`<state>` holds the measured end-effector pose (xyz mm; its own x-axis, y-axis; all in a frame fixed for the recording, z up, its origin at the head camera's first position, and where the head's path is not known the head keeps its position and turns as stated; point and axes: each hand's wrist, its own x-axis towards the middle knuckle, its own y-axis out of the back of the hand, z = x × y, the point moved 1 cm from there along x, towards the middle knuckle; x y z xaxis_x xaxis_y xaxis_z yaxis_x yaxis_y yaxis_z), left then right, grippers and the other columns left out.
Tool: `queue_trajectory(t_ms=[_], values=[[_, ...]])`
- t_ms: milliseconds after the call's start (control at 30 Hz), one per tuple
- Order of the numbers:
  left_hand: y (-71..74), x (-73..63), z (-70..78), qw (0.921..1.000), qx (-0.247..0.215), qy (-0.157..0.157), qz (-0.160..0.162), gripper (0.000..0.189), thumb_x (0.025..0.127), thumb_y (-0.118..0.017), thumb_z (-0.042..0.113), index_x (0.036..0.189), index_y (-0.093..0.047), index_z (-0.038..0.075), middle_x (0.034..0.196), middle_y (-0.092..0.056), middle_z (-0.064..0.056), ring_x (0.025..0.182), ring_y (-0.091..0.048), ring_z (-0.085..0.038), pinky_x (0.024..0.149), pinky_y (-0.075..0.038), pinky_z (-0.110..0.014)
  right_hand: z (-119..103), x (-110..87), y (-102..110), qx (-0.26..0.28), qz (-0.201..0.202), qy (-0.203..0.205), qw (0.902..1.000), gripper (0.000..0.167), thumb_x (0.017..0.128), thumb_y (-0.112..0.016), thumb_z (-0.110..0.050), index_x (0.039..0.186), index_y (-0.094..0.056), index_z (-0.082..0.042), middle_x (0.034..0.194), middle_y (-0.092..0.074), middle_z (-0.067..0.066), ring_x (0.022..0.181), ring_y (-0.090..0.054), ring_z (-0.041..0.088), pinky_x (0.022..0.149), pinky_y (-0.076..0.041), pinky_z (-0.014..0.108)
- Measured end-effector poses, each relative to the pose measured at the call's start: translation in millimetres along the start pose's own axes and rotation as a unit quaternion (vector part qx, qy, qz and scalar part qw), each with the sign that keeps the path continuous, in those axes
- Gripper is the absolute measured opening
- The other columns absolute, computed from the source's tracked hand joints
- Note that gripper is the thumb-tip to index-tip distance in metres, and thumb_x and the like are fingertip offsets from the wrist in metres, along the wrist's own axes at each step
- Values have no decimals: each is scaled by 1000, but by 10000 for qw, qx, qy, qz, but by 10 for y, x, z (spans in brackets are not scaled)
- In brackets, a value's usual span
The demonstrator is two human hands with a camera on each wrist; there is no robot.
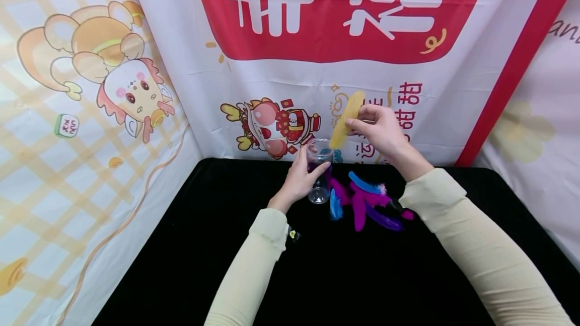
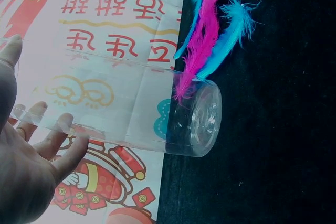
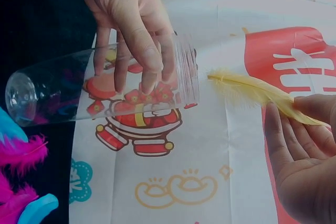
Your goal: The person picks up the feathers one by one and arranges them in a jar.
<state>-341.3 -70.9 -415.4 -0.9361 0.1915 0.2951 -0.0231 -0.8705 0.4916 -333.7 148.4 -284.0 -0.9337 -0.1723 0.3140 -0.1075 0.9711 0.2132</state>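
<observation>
A clear jar (image 1: 319, 194) without a lid stands upright on the black table. My left hand (image 1: 298, 179) holds it around its upper part, the fingers showing through the clear wall in the right wrist view. Close to the jar's mouth, a yellow feather (image 1: 346, 119) is pinched between the thumb and fingers of my right hand (image 1: 380, 127). In the right wrist view, the free fluffy end of that yellow feather (image 3: 247, 86) points at the threaded rim of the jar (image 3: 52, 90). Nothing shows inside the jar in the wrist views.
Right of the jar lies a loose pile of feathers: several magenta feathers (image 1: 359, 208), blue feathers (image 1: 336, 206) and a purple feather (image 1: 384, 219). The black tabletop (image 1: 353, 275) ends at a printed white cloth backdrop (image 1: 199, 89) behind.
</observation>
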Motion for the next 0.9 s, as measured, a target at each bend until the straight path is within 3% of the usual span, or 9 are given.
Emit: queue_trajectory(t_ms=[367,700,900], values=[[3,-2,-7,10000,2,15,-50,78,98,-64,54,158,-28,20,148,-44,-8,139,-46,-25,112,-43,-47,59,26,-66,-40,-28,77,10000,23,98,-71,-10,114,-68,6,113,-74,21,90,-75,21,81,-61,34],[-7,-18,-12,10000,-46,-24,-46,77,98,-64,53,158,-27,21,150,-42,-7,140,-46,-22,112,-43,-44,168,16,-143,-441,-200,-124,9988,19,99,-70,-11,109,-69,5,110,-74,20,90,-74,22,78,-60,31],[-2,-10,-7,10000,-51,-35,-37,75,99,-64,52,156,-29,21,149,-42,-5,140,-45,-22,113,-41,-44,213,20,-188,-417,-277,-140,9986,19,97,-70,-7,108,-68,8,110,-74,23,87,-74,24,76,-61,31]])
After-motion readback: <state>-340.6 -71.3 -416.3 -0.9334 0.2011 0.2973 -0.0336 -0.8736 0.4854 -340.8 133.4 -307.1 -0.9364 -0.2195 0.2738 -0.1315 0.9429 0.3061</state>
